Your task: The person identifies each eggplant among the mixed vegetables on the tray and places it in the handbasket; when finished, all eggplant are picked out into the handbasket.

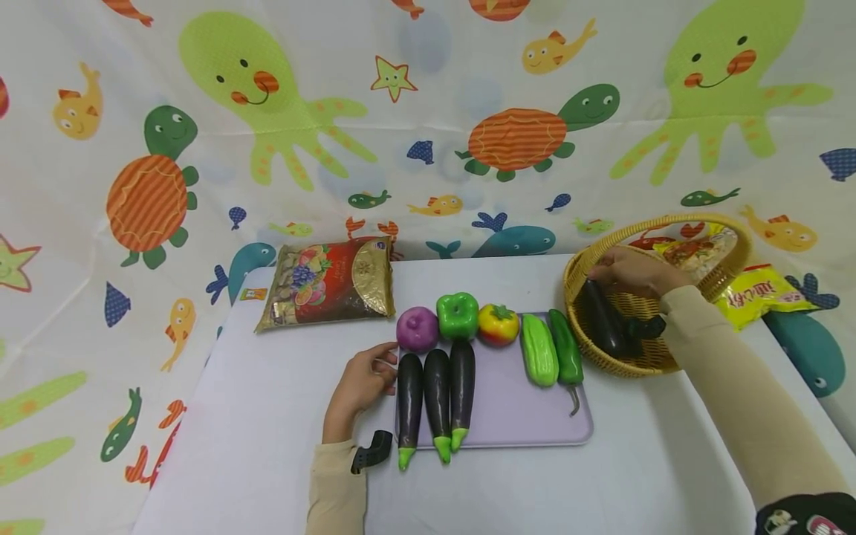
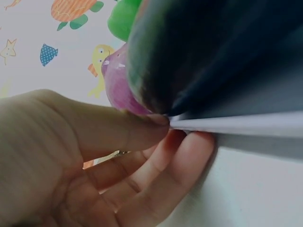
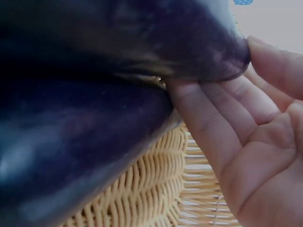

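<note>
My left hand pinches the left rim of a lilac tray, with the thumb above and fingers below the rim in the left wrist view. Three dark eggplants lie side by side on the tray's left part, stems overhanging the front edge. At the right, my right hand reaches into a wicker basket. Its thumb and fingers hold the rounded end of an eggplant. A second eggplant lies against that one. The wrist camera hides part of the basket's contents.
Along the tray's back stand a purple onion, a green bell pepper and a red-yellow tomato-like fruit. A pale green cucumber-like vegetable and a green chili lie right. Candy bag behind; yellow packet beside the basket.
</note>
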A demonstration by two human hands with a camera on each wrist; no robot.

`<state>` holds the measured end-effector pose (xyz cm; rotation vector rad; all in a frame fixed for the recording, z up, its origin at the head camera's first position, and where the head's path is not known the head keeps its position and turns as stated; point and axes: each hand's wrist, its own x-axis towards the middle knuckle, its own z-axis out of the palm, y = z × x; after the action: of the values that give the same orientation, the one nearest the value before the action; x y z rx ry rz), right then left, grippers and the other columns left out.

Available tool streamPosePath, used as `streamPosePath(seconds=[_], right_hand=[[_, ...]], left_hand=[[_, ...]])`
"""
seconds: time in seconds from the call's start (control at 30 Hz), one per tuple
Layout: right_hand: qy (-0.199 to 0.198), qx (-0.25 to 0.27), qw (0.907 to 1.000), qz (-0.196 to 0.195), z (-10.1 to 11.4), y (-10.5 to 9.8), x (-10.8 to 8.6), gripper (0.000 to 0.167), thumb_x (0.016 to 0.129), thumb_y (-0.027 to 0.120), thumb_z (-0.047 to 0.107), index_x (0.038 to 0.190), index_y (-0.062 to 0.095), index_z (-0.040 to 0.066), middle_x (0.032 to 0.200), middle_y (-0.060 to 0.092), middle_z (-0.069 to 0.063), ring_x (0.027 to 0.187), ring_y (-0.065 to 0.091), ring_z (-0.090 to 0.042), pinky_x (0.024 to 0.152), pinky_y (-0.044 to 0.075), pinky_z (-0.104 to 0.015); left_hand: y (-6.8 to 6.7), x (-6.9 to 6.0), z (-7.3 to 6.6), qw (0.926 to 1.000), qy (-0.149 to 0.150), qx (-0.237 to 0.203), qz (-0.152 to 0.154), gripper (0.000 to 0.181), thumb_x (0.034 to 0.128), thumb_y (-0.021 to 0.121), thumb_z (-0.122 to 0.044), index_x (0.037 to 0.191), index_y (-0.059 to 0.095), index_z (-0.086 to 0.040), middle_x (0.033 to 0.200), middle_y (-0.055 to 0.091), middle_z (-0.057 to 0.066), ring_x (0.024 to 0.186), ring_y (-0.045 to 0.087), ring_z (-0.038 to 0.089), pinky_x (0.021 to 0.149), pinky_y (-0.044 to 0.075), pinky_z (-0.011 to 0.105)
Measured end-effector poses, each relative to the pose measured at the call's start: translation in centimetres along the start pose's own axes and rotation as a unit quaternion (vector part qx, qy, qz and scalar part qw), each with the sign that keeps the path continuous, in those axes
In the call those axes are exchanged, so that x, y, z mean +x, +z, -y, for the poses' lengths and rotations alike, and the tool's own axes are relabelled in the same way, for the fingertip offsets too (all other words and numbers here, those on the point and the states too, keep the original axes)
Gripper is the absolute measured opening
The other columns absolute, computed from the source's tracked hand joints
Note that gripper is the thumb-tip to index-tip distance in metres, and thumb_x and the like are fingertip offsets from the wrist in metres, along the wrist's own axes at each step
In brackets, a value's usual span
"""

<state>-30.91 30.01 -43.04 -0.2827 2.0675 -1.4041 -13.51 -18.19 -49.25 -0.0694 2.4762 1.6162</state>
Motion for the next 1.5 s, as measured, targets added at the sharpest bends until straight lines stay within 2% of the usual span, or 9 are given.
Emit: streamPosePath(seconds=[0.13,0.23,0.33,0.57,0.7,0.93,1.07,1.2,1.5], right_hand=[[0.016,-0.016,0.9997,-0.011,0.1,-0.2,-0.1,0.016,0.104,0.053,0.005,0.109,0.061,-0.009,0.097,0.064,-0.005,0.086,0.064,-0.013,0.079,0.062,-0.031],[0.028,-0.032,0.9988,-0.026,0.3,-0.5,-0.5,0.03,0.104,0.052,0.004,0.126,0.048,-0.016,0.106,0.065,-0.009,0.09,0.067,-0.012,0.081,0.062,-0.031],[0.034,-0.027,0.9985,-0.033,0.4,-0.7,-0.7,0.036,0.104,0.05,0.002,0.132,0.039,-0.018,0.11,0.07,-0.014,0.09,0.07,-0.013,0.081,0.062,-0.031],[0.02,-0.023,0.999,-0.034,0.3,0.2,-0.6,0.027,0.102,0.056,0.005,0.124,0.05,-0.009,0.105,0.061,-0.004,0.09,0.063,-0.012,0.079,0.061,-0.03],[0.017,-0.018,0.9994,-0.023,0.3,0.5,-0.5,0.013,0.102,0.055,0.002,0.114,0.057,-0.004,0.104,0.06,-0.008,0.089,0.061,-0.014,0.078,0.061,-0.031],[0.03,-0.091,0.9942,-0.049,0.6,0.3,-0.7,0.03,0.102,0.053,0.003,0.124,0.048,-0.016,0.109,0.06,-0.015,0.086,0.061,-0.013,0.071,0.059,-0.027],[0.034,-0.024,0.9982,-0.044,0.0,-0.1,-0.8,0.025,0.103,0.05,0.001,0.124,0.047,-0.013,0.104,0.068,-0.008,0.088,0.066,-0.012,0.075,0.06,-0.028],[0.046,0.026,0.9979,-0.036,-0.6,-0.2,-0.7,0.026,0.105,0.048,0.001,0.128,0.044,-0.009,0.098,0.064,-0.003,0.087,0.064,-0.012,0.077,0.06,-0.029],[0.047,-0.063,0.996,-0.043,0.1,0.3,-0.8,0.037,0.105,0.049,0.007,0.133,0.039,-0.015,0.111,0.059,-0.01,0.092,0.061,-0.013,0.08,0.06,-0.033]], left_hand=[[0.1,0.1,0.0,1.0,0.0,0.001,-0.001,0.06,0.0791,0.051,0.021,0.137,0.059,0.007,0.105,0.064,0.019,0.07,0.068,0.02,0.058,0.063,0.032],[0.2,0.1,0.0,1.0,0.0,0.001,-0.002,0.059,0.08,0.053,0.021,0.137,0.059,0.007,0.105,0.064,0.018,0.072,0.067,0.019,0.058,0.063,0.03],[0.2,0.1,-0.1,1.0,0.001,0.0,-0.003,0.059,0.0803,0.053,0.021,0.137,0.059,0.007,0.105,0.064,0.018,0.072,0.067,0.019,0.058,0.063,0.031],[0.2,0.0,0.1,1.0,-0.005,-0.002,-0.005,0.06,0.0801,0.051,0.021,0.138,0.059,0.006,0.106,0.064,0.018,0.069,0.067,0.02,0.058,0.063,0.031],[0.2,-0.1,0.2,0.9999,-0.005,-0.009,-0.003,0.06,0.0794,0.051,0.021,0.137,0.059,0.007,0.106,0.064,0.019,0.072,0.067,0.021,0.058,0.064,0.033],[0.2,0.1,0.2,1.0,-0.001,0.003,-0.007,0.058,0.0816,0.053,0.02,0.137,0.059,0.006,0.104,0.064,0.017,0.069,0.067,0.019,0.058,0.064,0.032],[0.2,0.1,0.2,1.0,0.003,0.003,-0.005,0.056,0.0824,0.055,0.02,0.137,0.059,0.007,0.104,0.064,0.018,0.07,0.066,0.018,0.058,0.064,0.031],[0.2,0.1,0.1,1.0,0.003,0.005,-0.005,0.056,0.0822,0.055,0.02,0.137,0.059,0.007,0.104,0.064,0.018,0.068,0.067,0.018,0.057,0.063,0.031],[0.2,0.0,-0.1,1.0,-0.002,0.008,-0.003,0.058,0.081,0.053,0.02,0.137,0.059,0.006,0.105,0.064,0.018,0.068,0.068,0.02,0.057,0.063,0.031]])
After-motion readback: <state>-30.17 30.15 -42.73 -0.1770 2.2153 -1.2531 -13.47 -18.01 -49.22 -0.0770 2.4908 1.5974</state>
